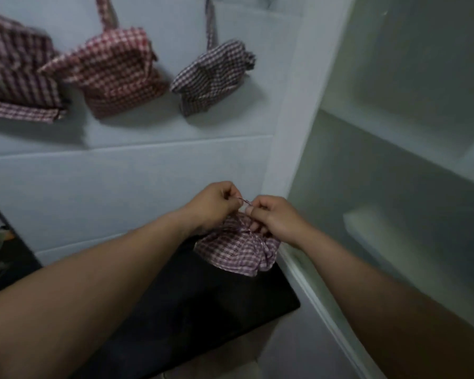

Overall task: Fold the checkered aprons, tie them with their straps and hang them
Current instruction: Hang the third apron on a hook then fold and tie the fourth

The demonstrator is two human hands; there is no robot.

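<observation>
We are at the tying step: our left hand (pixel 212 205) and right hand (pixel 277 218) each pinch the strap (pixel 243 200) above the folded checkered apron (pixel 236 251), held against the wall (pixel 121 181). Next, we judge, comes cinching the knot, then hanging it beside the three hung aprons (pixel 115 69).

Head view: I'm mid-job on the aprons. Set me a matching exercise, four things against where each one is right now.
Things:
1. red apron bundle
2. dark apron bundle
3. lilac apron bundle
4. strap

Places:
a. pinched between the left hand and the right hand
b. hanging on the wall, nearest the white shelf unit
c. just below both hands
d. hanging on the wall, farther from the shelf unit

Pairs: 1-d, 2-b, 3-c, 4-a.
</observation>
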